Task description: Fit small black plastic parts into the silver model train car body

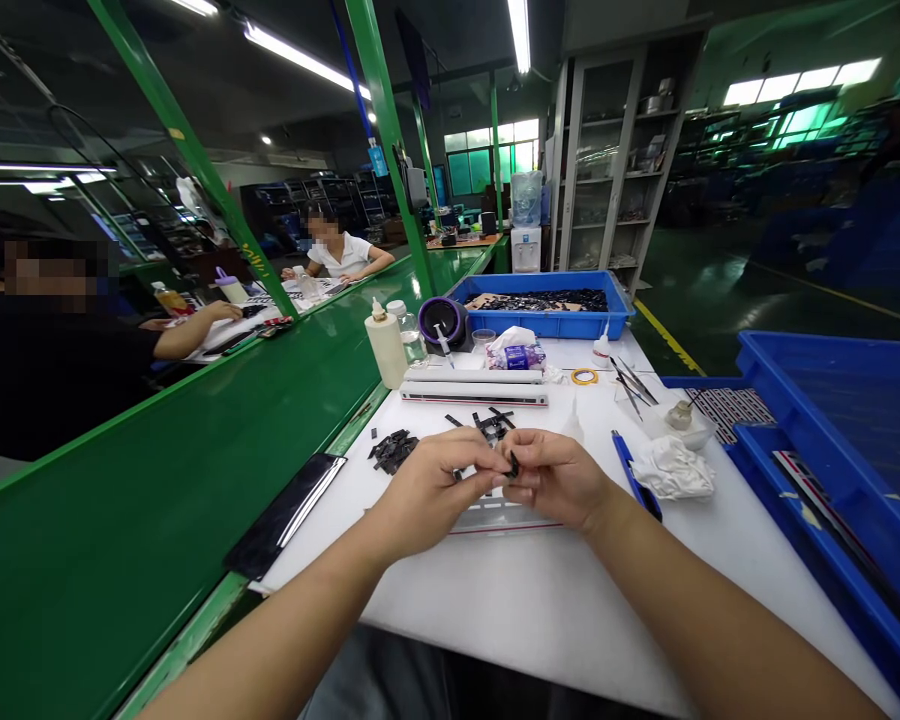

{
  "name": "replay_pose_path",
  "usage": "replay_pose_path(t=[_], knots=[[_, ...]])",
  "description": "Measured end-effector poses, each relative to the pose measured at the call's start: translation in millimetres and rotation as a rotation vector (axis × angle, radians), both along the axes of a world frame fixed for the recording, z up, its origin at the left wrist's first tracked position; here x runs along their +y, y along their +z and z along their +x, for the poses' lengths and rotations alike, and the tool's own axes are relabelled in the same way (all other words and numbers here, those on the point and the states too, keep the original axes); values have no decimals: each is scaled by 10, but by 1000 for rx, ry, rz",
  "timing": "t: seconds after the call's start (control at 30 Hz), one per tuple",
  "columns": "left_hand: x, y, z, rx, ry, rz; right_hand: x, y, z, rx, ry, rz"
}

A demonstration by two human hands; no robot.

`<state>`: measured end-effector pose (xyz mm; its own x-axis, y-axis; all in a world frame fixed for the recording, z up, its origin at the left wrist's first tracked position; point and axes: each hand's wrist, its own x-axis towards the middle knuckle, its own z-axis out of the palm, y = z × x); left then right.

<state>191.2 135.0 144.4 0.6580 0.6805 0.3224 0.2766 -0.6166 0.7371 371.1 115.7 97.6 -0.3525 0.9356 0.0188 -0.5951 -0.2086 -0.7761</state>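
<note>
My left hand [436,488] and my right hand [559,478] meet over the middle of the white table, fingertips pinched together. Between them is a small black piece [513,464], partly covered by the fingers, so its exact kind is unclear. Below the hands lies a grey slotted strip [495,516] with a red line along its edge. A pile of small black pieces [394,451] is left of my left hand, and several more black strips [495,420] are scattered just beyond both hands.
Long pale bars [472,391] lie farther back, before a blue bin [540,318] of black parts. At right are a blue-handled knife [634,475], crumpled tissue [675,468], tweezers [630,382] and blue trays [832,430]. A cream bottle [386,347] stands left. Two people sit beyond the green partition [195,440].
</note>
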Motion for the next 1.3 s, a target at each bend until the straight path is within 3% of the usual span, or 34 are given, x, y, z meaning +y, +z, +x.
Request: replay_pose_path(t=[0.07,0.17,0.23,0.3,0.37,0.43,0.6,0.73,0.8,1.3], knots=[[55,-7,17,47,38,61,-10,36,23,-110,-119,104],[266,-45,-42,322,287,156,-14,106,85,-477,-492,310],[478,-89,-167,457,424,181,-2,136,140,-805,-624,345],[702,-144,-338,558,539,177,22,130,189,-1192,-593,286],[892,-209,-502,670,608,172,54,87,218,-1537,-456,210],[1014,-279,-608,761,596,183,86,21,226,-1706,-349,146],[1021,-407,-556,829,360,330,140,-99,226,-1807,-304,133],[929,-428,-409,823,108,414,151,-113,240,-1889,-315,117],[916,-434,-368,824,43,424,143,-109,237,-1906,-302,120],[1051,-408,-318,765,-43,294,58,18,231,-1868,-153,156]])
